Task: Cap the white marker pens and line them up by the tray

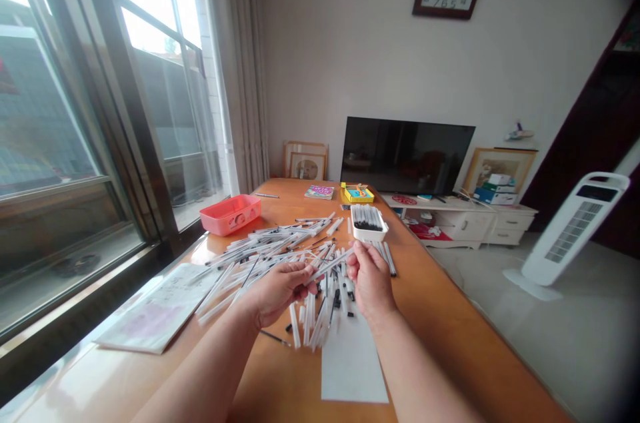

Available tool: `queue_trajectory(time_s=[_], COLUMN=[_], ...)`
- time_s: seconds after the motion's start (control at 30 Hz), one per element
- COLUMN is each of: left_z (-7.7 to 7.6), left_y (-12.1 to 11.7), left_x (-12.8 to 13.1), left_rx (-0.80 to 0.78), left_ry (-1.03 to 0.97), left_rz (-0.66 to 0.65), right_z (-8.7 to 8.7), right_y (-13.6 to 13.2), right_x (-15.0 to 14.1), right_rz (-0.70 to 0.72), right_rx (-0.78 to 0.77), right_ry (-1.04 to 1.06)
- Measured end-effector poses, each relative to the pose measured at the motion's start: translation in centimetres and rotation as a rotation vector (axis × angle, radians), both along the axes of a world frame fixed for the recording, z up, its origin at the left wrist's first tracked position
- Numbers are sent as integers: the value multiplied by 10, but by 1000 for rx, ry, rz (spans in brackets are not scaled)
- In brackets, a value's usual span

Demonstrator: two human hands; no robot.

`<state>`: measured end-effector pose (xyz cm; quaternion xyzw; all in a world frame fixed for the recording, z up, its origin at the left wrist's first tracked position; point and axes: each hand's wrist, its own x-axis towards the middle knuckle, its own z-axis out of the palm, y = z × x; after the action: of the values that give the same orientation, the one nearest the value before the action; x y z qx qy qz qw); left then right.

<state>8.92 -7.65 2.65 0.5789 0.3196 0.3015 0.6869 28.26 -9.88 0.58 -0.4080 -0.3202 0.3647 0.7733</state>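
Observation:
My left hand [289, 284] pinches a clear pen barrel [331, 265] between thumb and fingers, above the pile. At its far end the fingers of my right hand [373, 280] are closed; whether they also hold a small part there is hidden. Beneath and beyond both hands spreads a loose heap of clear pen barrels [270, 241], with thin dark refills among them. Several black pen caps [337, 300] lie between my hands, near a white sheet [353, 363]. Just past my right hand, a white box [370, 234] holds pens with black ends, and a few more pens [389, 259] lie beside it.
A red plastic basket [230, 214] stands at the table's left edge, with a paper pad [160, 310] nearer me. Farther back are a colourful booklet [320, 192] and a yellow box [359, 194]. The wooden table's [450, 330] right edge slants away toward a white fan [573, 233].

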Motion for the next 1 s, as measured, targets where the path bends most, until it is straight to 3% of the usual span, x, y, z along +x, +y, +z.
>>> queue_trajectory(time_s=[0.17,0.37,0.43,0.6,0.77,0.83,1.0], left_z=[3,-2,-3,1,7,7,0], left_y=[-8,-12,-15,-19,-23,-25,-25], left_x=[9,18,19,22,24,24,26], left_rx=[214,670,732,578,82,-32,146], left_ry=[112,360,426,371,117,42,154], left_rz=[60,207,218,165,53,6,42], right_z=[-1,-1,0,0,2,2,3], right_y=[-2,0,1,2,2,2,-1], right_x=[-5,-2,1,7,11,11,5], right_rz=[47,105,133,187,216,217,180], right_rx=[-15,-37,-40,-47,-47,-44,-88], right_ry=[-9,100,145,185,140,116,47])
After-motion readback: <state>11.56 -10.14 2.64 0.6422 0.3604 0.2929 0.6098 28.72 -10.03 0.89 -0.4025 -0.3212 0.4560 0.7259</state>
